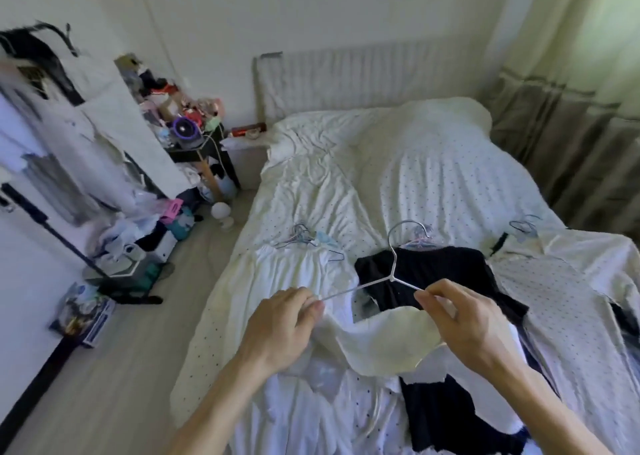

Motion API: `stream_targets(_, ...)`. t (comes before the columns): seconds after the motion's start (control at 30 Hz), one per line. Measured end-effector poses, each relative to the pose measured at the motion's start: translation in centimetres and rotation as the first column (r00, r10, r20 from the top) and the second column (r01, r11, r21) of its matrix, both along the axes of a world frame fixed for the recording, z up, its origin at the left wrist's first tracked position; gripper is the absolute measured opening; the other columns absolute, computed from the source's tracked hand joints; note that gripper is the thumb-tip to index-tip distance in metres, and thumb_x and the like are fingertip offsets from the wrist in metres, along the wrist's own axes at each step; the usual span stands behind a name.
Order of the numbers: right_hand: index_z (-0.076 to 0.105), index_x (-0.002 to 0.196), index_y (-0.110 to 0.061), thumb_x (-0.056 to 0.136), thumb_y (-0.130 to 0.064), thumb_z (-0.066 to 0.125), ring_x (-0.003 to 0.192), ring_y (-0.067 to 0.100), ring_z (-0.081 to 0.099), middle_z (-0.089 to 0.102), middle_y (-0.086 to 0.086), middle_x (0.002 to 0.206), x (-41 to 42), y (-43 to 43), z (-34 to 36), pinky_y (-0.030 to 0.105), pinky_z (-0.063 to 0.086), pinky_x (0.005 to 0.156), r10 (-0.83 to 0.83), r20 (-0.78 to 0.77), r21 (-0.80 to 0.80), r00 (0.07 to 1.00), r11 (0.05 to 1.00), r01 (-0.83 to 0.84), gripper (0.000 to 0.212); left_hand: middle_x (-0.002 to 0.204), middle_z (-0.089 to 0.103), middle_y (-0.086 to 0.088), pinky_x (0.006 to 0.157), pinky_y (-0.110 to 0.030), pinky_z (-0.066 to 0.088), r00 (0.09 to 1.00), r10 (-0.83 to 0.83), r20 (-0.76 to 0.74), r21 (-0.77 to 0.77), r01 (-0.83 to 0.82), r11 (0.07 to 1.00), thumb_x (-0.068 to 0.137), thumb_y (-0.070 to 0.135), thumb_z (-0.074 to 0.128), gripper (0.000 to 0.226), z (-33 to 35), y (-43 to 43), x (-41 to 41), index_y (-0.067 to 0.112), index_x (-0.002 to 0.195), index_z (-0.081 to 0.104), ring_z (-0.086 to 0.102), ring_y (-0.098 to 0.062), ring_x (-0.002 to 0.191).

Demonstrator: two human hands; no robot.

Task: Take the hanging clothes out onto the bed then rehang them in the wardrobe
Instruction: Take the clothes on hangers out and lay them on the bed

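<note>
Both hands over the bed (381,163), working 1 white hanger (360,287). Left grip (280,330) pinches the tip of the hanger's left arm, fingers curled. Right grip (467,319) pinches the right arm between thumb and fingertips. The hook points away from the person.

A cream garment (384,340) sags between the 2 hands just below the hanger. Can't tell if it's threaded onto it.

On the bed under the hands:
- black garment (436,267), middle
- white garment (304,267), left
- dotted garment (554,298), right
- loose hangers (301,236) near the tops of the piles

Left of the bed there is a clothes rail (52,143) with clothes hanging on it. A cluttered small bench (194,155) stands beside the bed head.
</note>
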State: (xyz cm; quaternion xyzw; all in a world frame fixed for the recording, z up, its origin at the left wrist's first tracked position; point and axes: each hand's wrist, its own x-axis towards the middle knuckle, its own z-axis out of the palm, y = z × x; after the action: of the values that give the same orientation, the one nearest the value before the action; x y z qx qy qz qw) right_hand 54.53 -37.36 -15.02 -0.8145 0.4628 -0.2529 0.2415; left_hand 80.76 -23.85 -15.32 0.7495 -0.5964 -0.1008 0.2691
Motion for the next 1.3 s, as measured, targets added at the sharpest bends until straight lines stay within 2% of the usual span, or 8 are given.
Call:
stream_targets(0.13,0.063,0.09,-0.043,0.086,-0.066,0.053,0.085,-0.006,0.062,0.063,-0.031,0.091,4.2,-0.2,1.1,0.025,0.051,0.067,0.139,0.006,0.019,0.99,0.99,-0.139,0.025,0.064,0.049,0.012,0.063,-0.033,0.026,0.985,0.169,0.04,-0.133,-0.162,0.978,0.094,0.054,0.038,0.036,2.2,2.5,4.0,0.037,0.062,0.035,0.043,-0.004,0.061)
stream_targets(0.3,0.059,0.114,-0.042,0.091,-0.066,0.044,0.095,-0.002,0.06,0.063,-0.025,0.106,6.6,-1.8,-0.7,0.028,0.05,0.084,0.236,0.024,0.136,0.971,0.962,-0.237,0.037,0.056,0.047,0.005,0.059,-0.035,0.034,0.956,0.29,-0.052,-0.142,-0.294,0.945,0.087,0.062,0.039,0.048,3.3,3.9,11.7,0.022,0.061,0.047,0.049,-0.013,0.057)
stream_targets(0.5,0.058,0.101,-0.032,0.102,-0.04,0.042,0.075,0.005,0.06,0.067,-0.009,0.079,13.5,-4.7,-4.4,0.031,0.05,0.068,0.173,0.042,0.3,0.984,0.937,-0.178,0.019,0.057,0.056,0.006,0.063,-0.035,0.044,0.896,0.438,-0.065,-0.046,-0.441,0.896,0.085,0.059,0.043,0.04,1.5,0.6,21.0,0.025,0.068,0.058,0.057,-0.011,0.061)
stream_targets(0.7,0.059,0.095,-0.032,0.101,-0.035,0.047,0.079,0.02,0.063,0.067,-0.002,0.083,25.9,-12.0,-10.3,0.035,0.046,0.068,-0.062,-0.008,0.466,0.998,0.883,0.059,0.014,0.063,0.06,0.003,0.063,-0.032,0.039,0.911,0.412,-0.015,0.109,-0.409,0.906,0.091,0.053,0.046,0.04,-5.5,-10.7,32.6,0.018,0.076,0.06,0.059,-0.012,0.066)
stream_targets(0.97,0.062,0.108,-0.022,0.097,-0.04,0.053,0.089,0.025,0.055,0.066,0.005,0.099,38.2,-22.9,-20.1,0.033,0.04,0.079,-0.294,-0.205,0.598,0.934,0.717,0.357,0.023,0.09,0.066,-0.006,0.077,-0.039,0.05,0.929,0.371,0.016,0.375,-0.349,0.859,0.098,0.045,0.048,0.031,-19.9,-24.3,44.5,0.022,0.078,0.053,0.062,-0.031,0.091)
stream_targets(1.17,0.053,0.129,-0.021,0.097,-0.034,0.053,0.092,0.026,0.056,0.063,0.005,0.115,43.5,-27.9,-27.0,0.033,0.041,0.076,-0.363,-0.27,0.621,0.892,0.642,0.45,0.034,0.1,0.069,-0.012,0.084,-0.04,0.043,0.917,0.367,0.159,0.305,-0.399,0.865,0.1,0.041,0.047,0.031,-30.0,-31.9,48.6,0.017,0.105,0.066,0.063,-0.036,0.098)
stream_targets(1.23,0.037,0.146,-0.026,0.096,-0.042,0.054,0.12,0.031,0.051,0.05,0.007,0.14,44.2,-28.8,-29.0,0.04,0.043,0.096,-0.282,-0.322,0.556,0.904,0.717,0.422,0.055,0.126,0.063,-0.013,0.101,-0.047,0.036,0.908,0.381,0.172,0.33,-0.417,0.847,0.101,0.04,0.044,0.034,-32.8,-34.1,48.9,0.021,0.124,0.06,0.053,-0.035,0.122)
stream_targets(1.3,0.02,0.154,-0.034,0.095,-0.054,0.049,0.146,0.032,0.023,0.02,0.004,0.162,44.2,-28.3,-31.2,0.047,0.023,0.116,-0.129,-0.467,0.44,0.875,0.824,0.356,0.069,0.159,0.03,-0.008,0.116,-0.056,0.015,0.924,0.334,0.184,0.46,-0.381,0.802,0.103,0.045,0.036,0.049,-35.2,-35.3,48.2,0.031,0.15,0.032,0.021,-0.031,0.148)
